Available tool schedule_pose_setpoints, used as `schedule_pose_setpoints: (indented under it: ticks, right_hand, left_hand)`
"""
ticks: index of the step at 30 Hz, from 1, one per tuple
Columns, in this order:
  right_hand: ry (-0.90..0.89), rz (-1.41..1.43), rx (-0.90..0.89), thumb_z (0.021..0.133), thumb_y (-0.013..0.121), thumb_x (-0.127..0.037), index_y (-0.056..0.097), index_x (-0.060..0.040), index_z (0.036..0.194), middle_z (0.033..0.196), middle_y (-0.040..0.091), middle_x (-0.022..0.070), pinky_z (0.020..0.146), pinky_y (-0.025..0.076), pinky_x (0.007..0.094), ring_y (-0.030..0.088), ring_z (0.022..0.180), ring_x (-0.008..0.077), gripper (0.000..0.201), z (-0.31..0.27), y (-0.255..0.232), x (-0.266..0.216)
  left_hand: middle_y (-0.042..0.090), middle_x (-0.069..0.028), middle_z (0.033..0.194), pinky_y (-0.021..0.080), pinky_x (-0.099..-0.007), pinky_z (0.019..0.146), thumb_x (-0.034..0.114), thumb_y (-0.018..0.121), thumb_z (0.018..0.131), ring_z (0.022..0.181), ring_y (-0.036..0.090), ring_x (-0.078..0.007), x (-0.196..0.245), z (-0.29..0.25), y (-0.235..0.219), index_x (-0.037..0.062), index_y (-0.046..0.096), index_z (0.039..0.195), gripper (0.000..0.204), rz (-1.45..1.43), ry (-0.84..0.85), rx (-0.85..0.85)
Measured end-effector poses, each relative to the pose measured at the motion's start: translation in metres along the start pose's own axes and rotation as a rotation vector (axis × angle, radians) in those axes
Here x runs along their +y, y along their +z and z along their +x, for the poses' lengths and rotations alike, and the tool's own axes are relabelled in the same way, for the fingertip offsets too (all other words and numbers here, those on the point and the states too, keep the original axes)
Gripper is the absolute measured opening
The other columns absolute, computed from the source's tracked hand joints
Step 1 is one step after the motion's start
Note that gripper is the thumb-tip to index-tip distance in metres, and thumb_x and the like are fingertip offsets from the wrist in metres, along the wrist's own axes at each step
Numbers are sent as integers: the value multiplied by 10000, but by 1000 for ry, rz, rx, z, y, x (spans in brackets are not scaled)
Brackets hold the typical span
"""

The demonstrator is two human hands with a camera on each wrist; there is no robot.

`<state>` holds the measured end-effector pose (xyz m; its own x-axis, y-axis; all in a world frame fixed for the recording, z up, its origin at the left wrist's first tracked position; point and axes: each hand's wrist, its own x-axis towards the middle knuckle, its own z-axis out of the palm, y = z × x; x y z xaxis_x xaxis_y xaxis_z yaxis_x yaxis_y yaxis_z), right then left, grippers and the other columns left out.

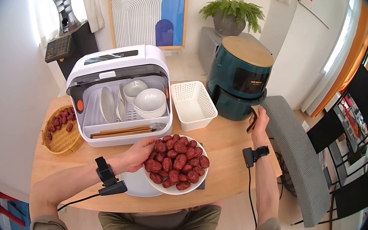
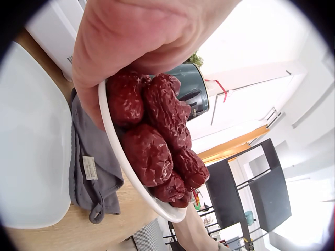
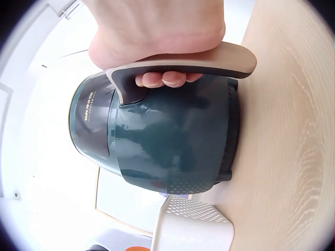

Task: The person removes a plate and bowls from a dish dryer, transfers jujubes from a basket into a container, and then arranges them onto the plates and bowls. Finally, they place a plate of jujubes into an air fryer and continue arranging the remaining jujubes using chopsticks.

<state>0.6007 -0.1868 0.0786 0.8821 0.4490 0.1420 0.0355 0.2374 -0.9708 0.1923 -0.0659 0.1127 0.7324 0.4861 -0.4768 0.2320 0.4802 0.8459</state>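
My left hand [image 1: 140, 155] grips the left rim of a white plate [image 1: 201, 181], thumb and fingers on either side of its edge. Wrinkled red dates [image 1: 179, 162] are heaped on it; in the left wrist view the plate is held above the table, over a grey cloth [image 2: 94, 162]. My right hand [image 1: 260, 123] is wrapped around the handle [image 3: 230, 58] of a dark green air fryer [image 1: 239, 76]. Its fingertips [image 3: 174, 79] show through the gap behind the handle. The air fryer stands upright at the table's back right.
A white perforated basket [image 1: 190, 124] stands left of the air fryer. Further left is an opened dish box [image 1: 121, 143] with bowls, plates and chopsticks. A wicker basket [image 1: 64, 145] holds more dates. A pale tray [image 1: 138, 187] lies near the front edge; a grey-covered bench [image 1: 293, 160] stands right.
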Motion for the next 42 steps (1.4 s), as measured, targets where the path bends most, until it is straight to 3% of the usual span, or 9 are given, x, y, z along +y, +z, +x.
schedule_pose_setpoints:
  ticks: [17,19,20,30,36,39,41,42]
  right_hand:
    - [-13,13,26,925,485,-390,498,-40,596,498,461,37,419,324,270,431,426,119,481,2,38,6]
    - [-59,21,23,938,477,-395,499,-57,674,534,457,21,445,331,270,425,445,119,430,3,36,14]
    - [-70,16,46,930,475,-404,508,-36,615,497,464,41,424,344,274,444,421,130,485,2,38,12]
    - [-23,-104,-34,948,439,-454,546,-28,655,525,498,55,471,385,278,491,461,144,528,-8,37,-2]
    - [43,-98,-72,953,460,-478,573,-27,725,597,542,53,493,398,273,514,508,140,518,-9,35,-2]
    - [47,-69,-70,959,470,-490,584,-35,798,640,556,38,532,421,274,531,550,134,496,-15,31,-4]
    - [13,-72,-181,976,463,-475,585,-37,938,798,589,45,666,453,272,567,724,129,456,-23,20,-6]
    - [14,-70,-180,976,463,-475,585,-37,938,798,589,45,666,453,272,567,724,129,456,-24,15,-3]
  left_hand:
    - [582,-93,1212,478,-337,969,98,303,1039,1102,575,-171,-3,2,-5,17,487,1288,320,-30,-5,43]
    - [555,-96,1260,478,-343,989,97,293,1038,1135,566,-182,-3,0,-7,24,455,1318,331,-3,-5,28]
    - [529,-99,1308,477,-349,1009,96,284,1038,1168,558,-194,-2,0,-8,31,423,1349,347,29,-5,-2]
    - [540,-93,1281,480,-343,999,86,289,1035,1158,558,-186,-3,4,-6,34,436,1332,336,23,-1,-39]
    - [545,-82,1277,487,-339,986,95,300,1038,1156,558,-172,-8,7,-5,51,459,1312,321,32,-26,-35]
    - [590,-79,1185,491,-324,939,150,336,1050,1065,585,-167,-11,5,-6,44,494,1278,297,-2,35,0]
    - [583,-80,1214,498,-330,941,160,341,1052,1092,581,-176,-9,2,-7,51,482,1301,306,-20,13,10]
    - [583,-80,1214,498,-330,941,160,341,1052,1092,581,-176,-8,-1,-6,51,482,1301,306,-17,12,11]
